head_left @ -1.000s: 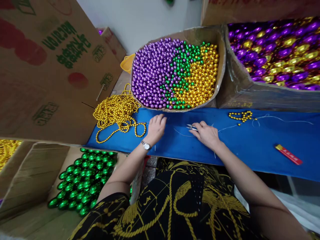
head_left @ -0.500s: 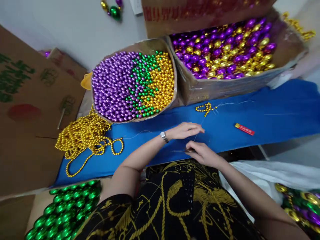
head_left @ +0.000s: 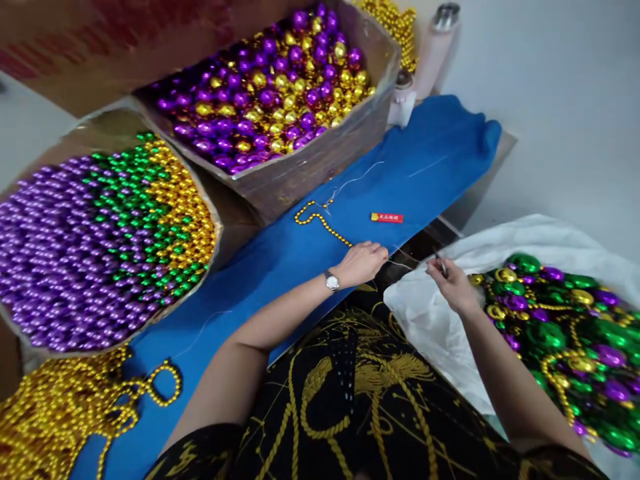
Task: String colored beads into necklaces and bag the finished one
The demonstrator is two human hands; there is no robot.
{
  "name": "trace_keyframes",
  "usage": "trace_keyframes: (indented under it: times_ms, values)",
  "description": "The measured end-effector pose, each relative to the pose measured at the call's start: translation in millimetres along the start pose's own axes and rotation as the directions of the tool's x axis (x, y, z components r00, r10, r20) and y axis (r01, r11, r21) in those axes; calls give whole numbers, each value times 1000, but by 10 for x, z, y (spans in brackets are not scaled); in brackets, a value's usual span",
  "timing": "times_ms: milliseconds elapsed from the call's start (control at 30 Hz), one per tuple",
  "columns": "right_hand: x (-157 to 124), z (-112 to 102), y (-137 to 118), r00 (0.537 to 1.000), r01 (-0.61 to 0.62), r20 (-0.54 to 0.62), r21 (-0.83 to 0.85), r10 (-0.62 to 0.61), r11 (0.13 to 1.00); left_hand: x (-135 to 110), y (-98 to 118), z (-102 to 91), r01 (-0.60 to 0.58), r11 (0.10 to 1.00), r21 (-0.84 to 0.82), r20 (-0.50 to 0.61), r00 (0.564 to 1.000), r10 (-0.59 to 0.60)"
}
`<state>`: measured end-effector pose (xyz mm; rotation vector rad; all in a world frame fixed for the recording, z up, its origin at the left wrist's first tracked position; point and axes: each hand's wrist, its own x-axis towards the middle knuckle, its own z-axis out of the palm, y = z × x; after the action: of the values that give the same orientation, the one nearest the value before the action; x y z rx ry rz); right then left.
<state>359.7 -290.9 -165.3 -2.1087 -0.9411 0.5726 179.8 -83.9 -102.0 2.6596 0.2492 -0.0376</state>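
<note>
My left hand (head_left: 364, 262), with a watch on its wrist, is closed at the near edge of the blue cloth (head_left: 425, 170). A strand of small gold beads (head_left: 327, 227) runs from the cloth into its fingers. On the other side, pale thread (head_left: 406, 261) stretches from this hand toward my right hand (head_left: 454, 285). My right hand is closed in a pinch on a small dark tool (head_left: 442, 267), too small to name for sure. A red and yellow packet or lighter (head_left: 387, 218) lies on the cloth beyond my left hand.
Cardboard boxes of purple, green and gold beads (head_left: 65, 247) and larger purple and gold beads (head_left: 280, 87) line the back. Gold bead strands (head_left: 55, 400) heap at left. White fabric (head_left: 417, 310) holds mixed bead strands (head_left: 580, 333) at right. A bottle (head_left: 440, 47) stands behind.
The view has swung right. My hands have moved right and apart, drawing the gold strand out into a line. My left hand, flat before, is now closed on it.
</note>
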Motion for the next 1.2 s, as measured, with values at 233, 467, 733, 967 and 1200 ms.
trace_keyframes:
  times_ms: [233, 467, 733, 967, 1200]
  values:
    - [-123, 101, -122, 995, 75, 87, -278, -52, 958, 190, 108, 208, 128, 991, 45, 26, 991, -130]
    - [-110, 164, -371, 984, 172, 121, -404, -134, 899, 226, 90, 179, 145, 984, -102, 18, 989, -144]
    - [-90, 170, -427, 979, 201, 141, -511, -148, 836, 256, 140, 186, 122, 990, -76, 31, 992, -120]
    - [148, 67, -405, 991, 130, 31, -506, -132, 853, 208, 90, 101, 136, 934, -331, -97, 979, -177]
    - [1079, 87, -687, 934, 342, 133, -609, -332, 716, 8, -29, -130, 281, 337, -899, 17, 790, -613]
